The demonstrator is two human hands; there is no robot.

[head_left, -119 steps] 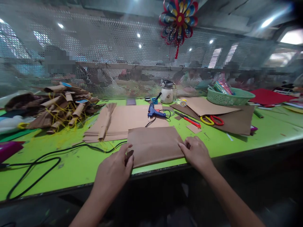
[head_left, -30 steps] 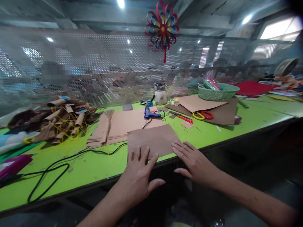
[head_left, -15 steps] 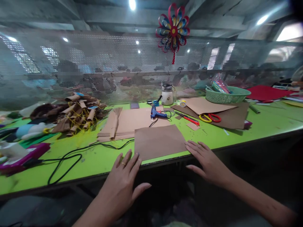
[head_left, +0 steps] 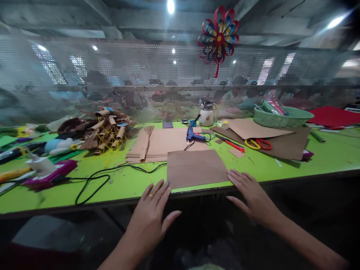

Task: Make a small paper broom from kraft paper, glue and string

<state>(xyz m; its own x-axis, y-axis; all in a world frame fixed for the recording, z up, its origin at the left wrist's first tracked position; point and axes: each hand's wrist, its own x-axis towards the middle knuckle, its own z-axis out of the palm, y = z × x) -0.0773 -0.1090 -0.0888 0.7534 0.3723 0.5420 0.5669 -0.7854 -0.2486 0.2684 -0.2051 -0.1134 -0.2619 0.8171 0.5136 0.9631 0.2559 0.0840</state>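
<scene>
A sheet of brown kraft paper lies flat at the front edge of the green table. My left hand, a ring on one finger, is open with its fingertips at the sheet's near left corner. At the near right corner, my right hand rests its fingertips, fingers stretched and thumb apart. Just behind the sheet, a blue glue gun lies on a stack of lighter brown paper. A rolled paper piece lies across the stack's left part.
Left are a pile of tied paper rolls, a purple power strip and a looping black cable. Scissors, a red utility knife and a green basket lie right. A bottle stands behind, before a perforated screen.
The camera view has turned slightly left, so everything appears shifted to the right. Both hands stay open at the sheet's near corners, and the sheet keeps its place on the table.
</scene>
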